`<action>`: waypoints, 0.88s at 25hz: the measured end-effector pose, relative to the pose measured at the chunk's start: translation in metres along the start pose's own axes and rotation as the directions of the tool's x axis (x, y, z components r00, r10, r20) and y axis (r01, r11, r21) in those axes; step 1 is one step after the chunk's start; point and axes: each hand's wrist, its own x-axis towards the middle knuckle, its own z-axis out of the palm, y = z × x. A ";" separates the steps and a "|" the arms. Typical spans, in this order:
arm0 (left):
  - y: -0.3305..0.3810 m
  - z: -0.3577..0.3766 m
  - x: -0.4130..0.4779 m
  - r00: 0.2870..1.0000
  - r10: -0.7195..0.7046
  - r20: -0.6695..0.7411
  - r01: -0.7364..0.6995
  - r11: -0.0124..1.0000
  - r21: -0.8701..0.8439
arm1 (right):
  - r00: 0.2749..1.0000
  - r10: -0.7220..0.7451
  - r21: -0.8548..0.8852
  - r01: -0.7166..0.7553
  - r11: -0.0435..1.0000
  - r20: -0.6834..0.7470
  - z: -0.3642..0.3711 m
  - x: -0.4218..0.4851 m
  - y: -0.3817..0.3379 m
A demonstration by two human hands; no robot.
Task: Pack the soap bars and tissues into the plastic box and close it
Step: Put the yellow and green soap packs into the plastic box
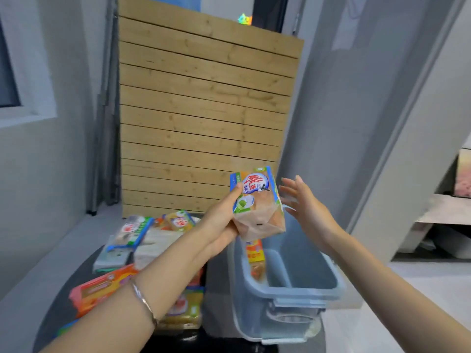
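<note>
Soap pack (257, 205), green-and-blue wrapper: held tilted above the box (293, 294), gripped by the left hand (221, 220), thumb on its front.
Right hand (305, 207): open, fingers spread, just beside the pack.
Box: clear plastic, top open, on the dark bench (56, 312); one orange pack (256, 258) stands inside.
Left of the box: tissues (158, 245) and an orange bar (102, 286) on the bench.
Behind: slatted wood panel (204, 110).

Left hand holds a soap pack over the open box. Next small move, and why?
Probably lower the soap pack into the plastic box: the left hand grips it right above the open box, which has room beside one orange pack; the open right hand could steady it.
</note>
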 end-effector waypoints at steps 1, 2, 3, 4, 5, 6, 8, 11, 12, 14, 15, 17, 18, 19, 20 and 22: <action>-0.008 0.013 0.016 0.999 -0.051 0.007 0.051 0.999 -0.020 | 0.999 0.015 -0.004 -0.015 1.000 -0.051 -0.020 0.004 0.009; -0.017 0.023 0.032 0.996 -0.082 -0.019 0.081 0.996 -0.028 | 0.996 0.031 -0.017 -0.033 0.999 -0.079 -0.034 0.006 0.019; -0.028 0.032 0.047 0.993 -0.107 -0.055 0.105 0.994 -0.031 | 0.995 0.046 -0.036 -0.049 0.998 -0.089 -0.045 0.009 0.031; -0.039 0.038 0.062 0.987 -0.133 -0.089 0.131 0.991 -0.031 | 0.994 0.061 -0.049 -0.065 0.997 -0.086 -0.050 0.012 0.043; -0.050 0.042 0.074 0.980 -0.162 -0.120 0.161 0.987 -0.018 | 0.994 0.082 -0.039 -0.085 0.996 -0.074 -0.052 0.014 0.054; -0.061 0.043 0.085 0.971 -0.185 -0.152 0.189 0.982 0.014 | 0.994 0.101 -0.023 -0.102 0.995 -0.050 -0.053 0.017 0.064; -0.078 0.040 0.105 0.954 -0.201 -0.220 0.233 0.964 0.128 | 0.994 0.103 -0.009 -0.103 0.995 0.025 -0.054 0.024 0.078; -0.094 0.029 0.128 0.938 -0.197 -0.285 0.275 0.923 0.268 | 0.993 0.097 -0.139 -0.086 0.986 0.071 -0.058 0.037 0.091; -0.096 0.024 0.133 0.930 -0.183 -0.320 0.291 0.898 0.331 | 0.995 0.093 -0.271 -0.077 0.960 0.046 -0.058 0.042 0.095; -0.102 0.013 0.142 0.910 -0.125 -0.395 0.313 0.831 0.459 | 0.996 0.061 -0.516 -0.018 0.856 0.066 -0.058 0.052 0.104; -0.103 0.008 0.145 0.905 -0.097 -0.415 0.317 0.804 0.503 | 0.994 0.057 -0.529 0.000 0.849 0.093 -0.058 0.055 0.106; -0.103 0.000 0.150 0.900 -0.103 -0.424 0.337 0.781 0.526 | 0.991 0.053 -0.507 0.017 0.862 0.122 -0.059 0.059 0.109; -0.103 -0.003 0.151 0.897 -0.126 -0.424 0.355 0.777 0.520 | 0.988 0.059 -0.535 0.025 0.845 0.140 -0.058 0.060 0.109; -0.103 -0.004 0.152 0.895 -0.146 -0.421 0.373 0.763 0.529 | 0.986 0.071 -0.602 0.035 0.798 0.152 -0.057 0.062 0.110; -0.103 -0.004 0.152 0.895 -0.161 -0.415 0.391 0.731 0.560 | 0.982 0.089 -0.698 0.053 0.714 0.166 -0.056 0.064 0.113; -0.106 -0.003 0.152 0.899 -0.170 -0.404 0.414 0.635 0.653 | 0.974 0.144 -0.851 0.074 0.520 0.173 -0.052 0.067 0.116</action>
